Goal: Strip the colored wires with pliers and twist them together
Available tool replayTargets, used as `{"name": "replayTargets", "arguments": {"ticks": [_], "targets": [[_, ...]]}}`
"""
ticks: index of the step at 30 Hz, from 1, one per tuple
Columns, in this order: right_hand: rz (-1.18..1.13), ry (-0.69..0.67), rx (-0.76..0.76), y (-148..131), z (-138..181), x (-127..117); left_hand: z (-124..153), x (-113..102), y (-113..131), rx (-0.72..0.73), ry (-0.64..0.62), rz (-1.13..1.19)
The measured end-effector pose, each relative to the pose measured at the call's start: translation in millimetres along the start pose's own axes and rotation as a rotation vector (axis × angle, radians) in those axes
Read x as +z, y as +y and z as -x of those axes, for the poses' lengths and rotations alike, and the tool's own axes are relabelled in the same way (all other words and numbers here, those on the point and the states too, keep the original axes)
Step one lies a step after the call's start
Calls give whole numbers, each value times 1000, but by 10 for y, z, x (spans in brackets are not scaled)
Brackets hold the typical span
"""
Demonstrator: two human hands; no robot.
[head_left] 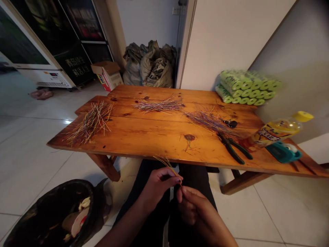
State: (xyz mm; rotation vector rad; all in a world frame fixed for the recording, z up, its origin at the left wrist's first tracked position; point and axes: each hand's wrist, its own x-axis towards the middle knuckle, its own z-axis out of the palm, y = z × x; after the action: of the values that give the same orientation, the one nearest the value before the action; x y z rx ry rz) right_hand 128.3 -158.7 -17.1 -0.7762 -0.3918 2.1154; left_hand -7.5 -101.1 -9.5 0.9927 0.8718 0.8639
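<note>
Over my lap, just off the table's near edge, my left hand (161, 187) pinches a few thin yellowish wires (166, 162) between thumb and fingers. Their loose ends fan out up and to the left. My right hand (192, 204) is closed at the lower end of the same wires, its fingertips almost touching the left thumb. On the wooden table (144, 128) lie three piles of thin coloured wires: a left pile (89, 123), a middle pile (159, 105) and a right pile (208, 120). Small wire scraps (189, 145) lie near the front edge.
Dark-handled pliers (232, 147), a tilted-looking drink bottle (275, 132) and a teal tape dispenser (284, 152) are at the table's right. Green-wrapped rolls (246, 87) are stacked at the back right. A black-lined bin (89, 195) stands on the floor at lower left.
</note>
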Motion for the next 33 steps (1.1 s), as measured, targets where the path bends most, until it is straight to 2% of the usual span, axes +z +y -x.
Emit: {"name": "replayTargets", "arguments": {"ticks": [3, 6, 9, 11, 15, 16, 18, 21, 25, 29, 33], "targets": [[37, 54, -44, 6, -22, 15, 8, 42, -38, -21, 69, 39], [55, 66, -50, 28, -71, 5, 14, 53, -58, -31, 40, 32], [233, 71, -65, -2, -145, -35, 7, 10, -29, -6, 49, -6], [521, 136, -182, -89, -196, -96, -3, -50, 13, 25, 120, 4], [1290, 466, -691, -365, -277, -381, -3, -226, 97, 147, 329, 122], [1467, 549, -776, -424, -291, -480, 4, -276, 111, 169, 383, 150], [1749, 663, -862, -507, -310, -677, 24, -371, 128, 193, 463, 188], [2041, 721, -889, -546, -326, -882, 49, -464, 125, 209, 507, 203], [2241, 725, -894, -533, -353, -942, 43, -452, 94, 178, 505, 185], [2323, 741, -879, -546, -384, -946, 23, -358, 67, 134, 465, 177], [2334, 650, -933, -597, -370, -1014, 24, -307, 40, 85, 426, 178]]}}
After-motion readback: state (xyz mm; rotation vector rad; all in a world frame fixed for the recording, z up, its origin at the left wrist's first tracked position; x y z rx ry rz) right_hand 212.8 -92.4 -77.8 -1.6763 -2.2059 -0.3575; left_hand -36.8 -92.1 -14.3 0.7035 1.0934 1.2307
